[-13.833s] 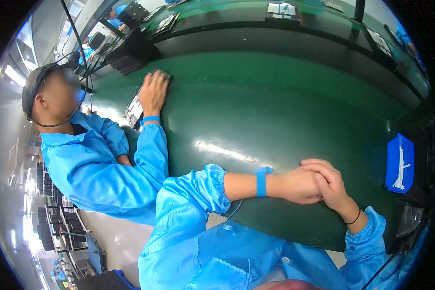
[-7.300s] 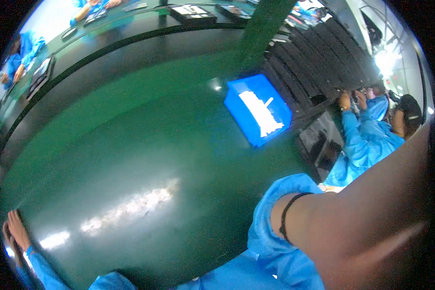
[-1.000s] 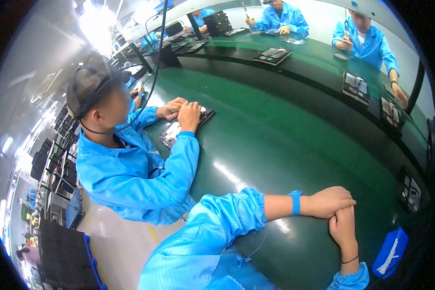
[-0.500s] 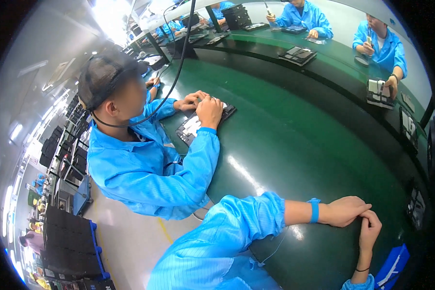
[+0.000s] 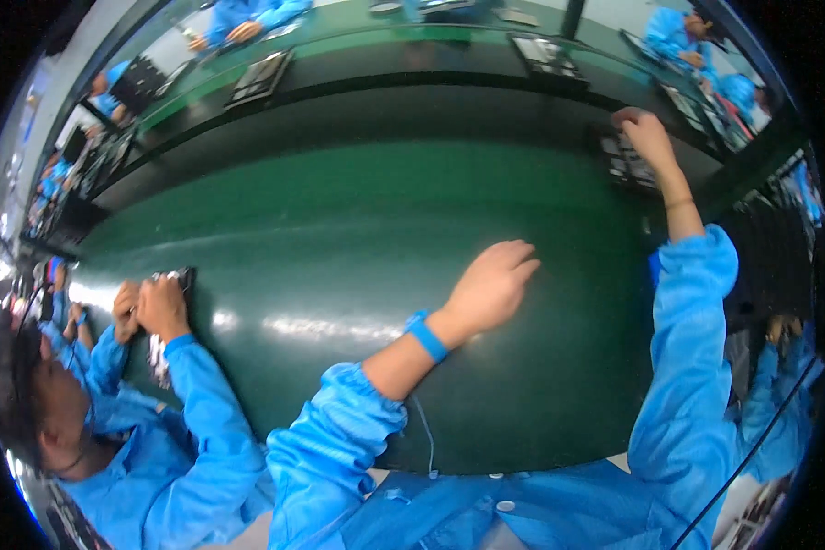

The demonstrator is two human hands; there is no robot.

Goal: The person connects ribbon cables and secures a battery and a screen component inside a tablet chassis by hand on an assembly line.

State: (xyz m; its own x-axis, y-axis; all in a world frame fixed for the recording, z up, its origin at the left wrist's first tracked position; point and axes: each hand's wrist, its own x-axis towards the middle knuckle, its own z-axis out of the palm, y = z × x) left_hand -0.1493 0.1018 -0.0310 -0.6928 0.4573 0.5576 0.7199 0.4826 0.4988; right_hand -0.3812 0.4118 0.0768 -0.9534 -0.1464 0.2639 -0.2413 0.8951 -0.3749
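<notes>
My left hand (image 5: 490, 286) is over the green table (image 5: 357, 229), palm down, with fingers stretched loosely apart and nothing in them. A blue wrist strap (image 5: 427, 337) circles that wrist, and a thin cord (image 5: 426, 431) hangs below it. My right hand (image 5: 646, 137) reaches out to the far right, at the far edge of a flat black device with pale parts inside (image 5: 625, 167). Motion blurs its bent fingertips, so whether they grip the device cannot be made out.
At the left, a co-worker in blue (image 5: 160, 458) has both hands on a similar device (image 5: 159, 362). A dark raised ledge (image 5: 385, 101) runs along the back, bearing more devices, among them one at left (image 5: 258, 78) and one at right (image 5: 547, 57). A dark post (image 5: 761, 151) stands at right.
The view has swung right. My hands, together before, have parted: the right has gone out to the black device, while the left stays over the table with its fingers loosened.
</notes>
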